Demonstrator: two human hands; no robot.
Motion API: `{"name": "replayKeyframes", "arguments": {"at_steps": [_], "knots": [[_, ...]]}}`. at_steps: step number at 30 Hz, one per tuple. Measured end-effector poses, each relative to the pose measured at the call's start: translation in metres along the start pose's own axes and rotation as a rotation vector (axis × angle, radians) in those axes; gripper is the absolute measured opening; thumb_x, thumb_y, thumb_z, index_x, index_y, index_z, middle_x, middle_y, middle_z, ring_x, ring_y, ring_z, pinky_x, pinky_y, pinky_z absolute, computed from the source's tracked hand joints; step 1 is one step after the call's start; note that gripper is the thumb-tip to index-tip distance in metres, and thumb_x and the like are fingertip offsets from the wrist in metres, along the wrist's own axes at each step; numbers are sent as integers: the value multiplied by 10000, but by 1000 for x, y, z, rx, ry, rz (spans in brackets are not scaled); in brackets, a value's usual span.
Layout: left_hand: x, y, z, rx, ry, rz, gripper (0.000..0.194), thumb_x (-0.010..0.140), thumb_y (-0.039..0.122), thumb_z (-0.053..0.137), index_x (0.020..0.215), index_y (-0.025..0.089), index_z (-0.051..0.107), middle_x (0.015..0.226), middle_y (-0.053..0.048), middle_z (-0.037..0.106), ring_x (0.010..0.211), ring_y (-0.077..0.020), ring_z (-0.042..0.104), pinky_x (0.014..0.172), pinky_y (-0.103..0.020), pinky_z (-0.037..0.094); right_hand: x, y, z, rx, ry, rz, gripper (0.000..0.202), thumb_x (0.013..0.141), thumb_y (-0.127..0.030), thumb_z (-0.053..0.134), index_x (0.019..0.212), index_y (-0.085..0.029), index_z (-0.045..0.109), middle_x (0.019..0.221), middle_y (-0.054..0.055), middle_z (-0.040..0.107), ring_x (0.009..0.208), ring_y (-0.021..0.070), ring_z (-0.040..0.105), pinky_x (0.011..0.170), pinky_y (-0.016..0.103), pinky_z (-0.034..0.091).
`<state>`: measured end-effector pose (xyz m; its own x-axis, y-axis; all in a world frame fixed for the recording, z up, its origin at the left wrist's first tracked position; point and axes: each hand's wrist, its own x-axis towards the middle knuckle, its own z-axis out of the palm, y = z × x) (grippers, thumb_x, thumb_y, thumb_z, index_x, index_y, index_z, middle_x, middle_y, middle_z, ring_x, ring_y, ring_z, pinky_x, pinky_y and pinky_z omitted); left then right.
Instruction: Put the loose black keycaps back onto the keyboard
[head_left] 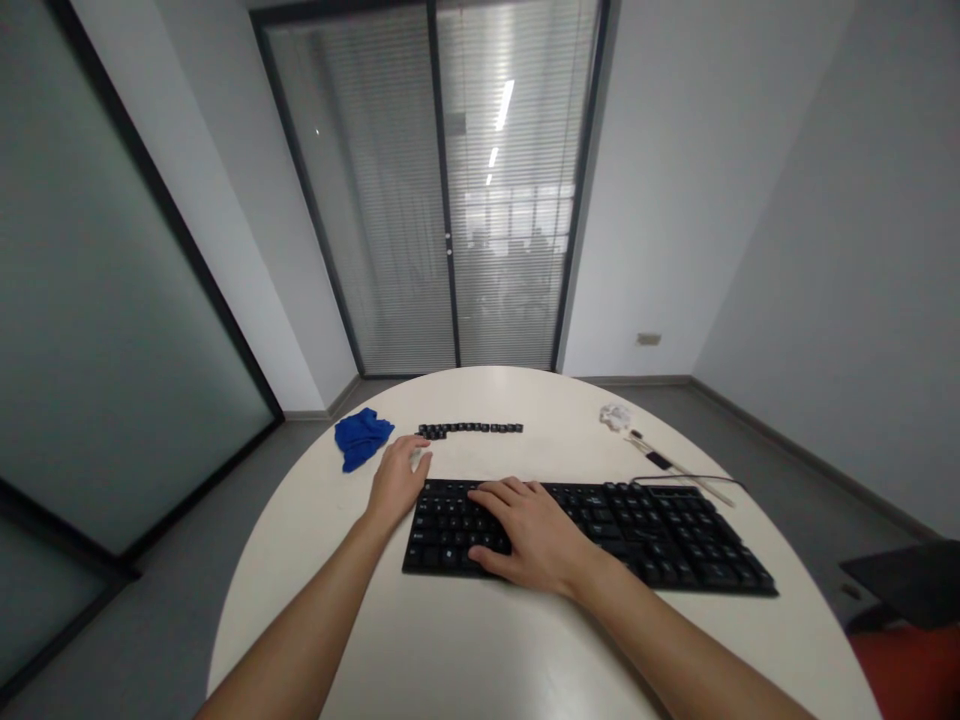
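black plastic under the right hand (529, 535): fingers reach forward over the left part of the keyboard (637, 528), thumb spread wide, grasping nothing. left hand (394, 482) is at the near side of the loose keycaps (484, 428), by their left end; thumb stands a little apart from the fingers, a pale patch between; cannot tell whether anything is held. keycaps sit in one long line with a short line before it, beyond the keyboard. judged handling: caps light, hard, smooth, likely to skid or tip; best pinched lightly by opposite side walls. keyboard probably light for its length, stiff, apt to slide if pushed; steady it with a flat palm, or lift by both short ends, minding the cable (652, 477) at its far edge. farther out on the pale table (420, 640): crumpled blue cloth (363, 438) on the left, soft-looking; white clump (614, 417) and slender sticks (660, 460) on the right.
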<state>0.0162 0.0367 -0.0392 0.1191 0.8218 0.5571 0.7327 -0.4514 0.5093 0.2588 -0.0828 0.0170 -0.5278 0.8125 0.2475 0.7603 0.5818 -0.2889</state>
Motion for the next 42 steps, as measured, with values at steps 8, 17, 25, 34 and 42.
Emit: {"name": "replayKeyframes", "arguments": {"at_steps": [8, 17, 25, 34, 42], "knots": [[32, 10, 5, 290, -191, 147, 277, 905, 164, 579, 1158, 190, 690, 1200, -76, 681, 1141, -269, 555, 1019, -390, 456, -1, 2, -3, 23, -17, -22, 648, 881, -586, 605, 1412, -222, 532, 1379, 99, 589, 1232, 300, 506, 1037, 454, 377], [57, 6, 20, 409, -318, 259, 221, 914, 148, 587, 1065, 214, 734, 1108, -80, 709, 1072, -258, 567, 915, -356, 465, 1, 1, -7, 29, -43, -20, 691, 867, -623, 603, 1412, -201, 542, 1366, 122, 595, 1208, 315, 518, 1038, 468, 374], [57, 10, 20, 383, -335, 297, 178, 911, 140, 591, 964, 223, 740, 1046, -61, 714, 1045, -244, 582, 913, -349, 458, 3, 2, -6, 33, -29, -13, 676, 853, -624, 625, 1381, -204, 571, 1328, 111, 616, 1186, 303, 527, 1012, 457, 387], [25, 59, 1, -141, -176, 42, 193, 880, 156, 578, 1008, 209, 713, 1070, -42, 713, 959, -199, 648, 871, -328, 518, 4, 1, -8, 11, -33, -24, 656, 855, -615, 632, 1367, -207, 585, 1299, 117, 625, 1161, 303, 536, 997, 453, 395], [-12, 64, -25, -169, -281, 56, 184, 869, 162, 585, 981, 231, 714, 1063, -35, 723, 1028, -216, 641, 963, -360, 487, 5, 3, -7, -1, -33, -38, 623, 870, -582, 631, 1356, -194, 586, 1282, 110, 642, 1149, 299, 545, 981, 447, 407]]}}
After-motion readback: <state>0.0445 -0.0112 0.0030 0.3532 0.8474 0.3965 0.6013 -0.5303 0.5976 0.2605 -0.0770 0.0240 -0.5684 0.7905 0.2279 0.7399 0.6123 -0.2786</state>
